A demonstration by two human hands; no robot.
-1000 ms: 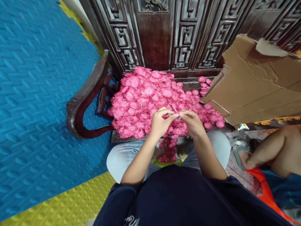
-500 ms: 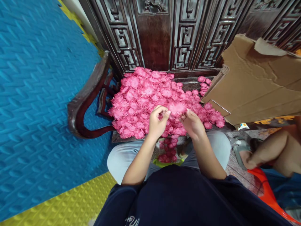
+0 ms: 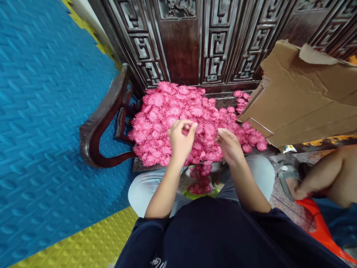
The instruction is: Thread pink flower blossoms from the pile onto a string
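Observation:
A large heap of pink artificial flowers (image 3: 157, 109) covers the seat of a dark wooden bench (image 3: 139, 163) in front of my knees. Over the heap, my left hand (image 3: 181, 139) is closed in a pinch, thumb and forefinger tips together. To its right, my right hand (image 3: 230, 145) also has thumb and fingertips pressed together. Anything between either hand's fingertips is too small to make out against the pink. A gap separates the two hands, with pink blossoms showing through it.
The bench has a curved armrest (image 3: 95, 134) and carved backrest (image 3: 181, 52). A torn cardboard box (image 3: 301, 100) stands right. More pink flowers lie in a yellow-green container (image 3: 192, 194) between my legs. Another person's leg (image 3: 320, 173) is near a red stool (image 3: 318, 223).
My left hand has moved left and slightly up, widening the gap between my hands. The blurred flower seen between them is no longer distinguishable from the heap.

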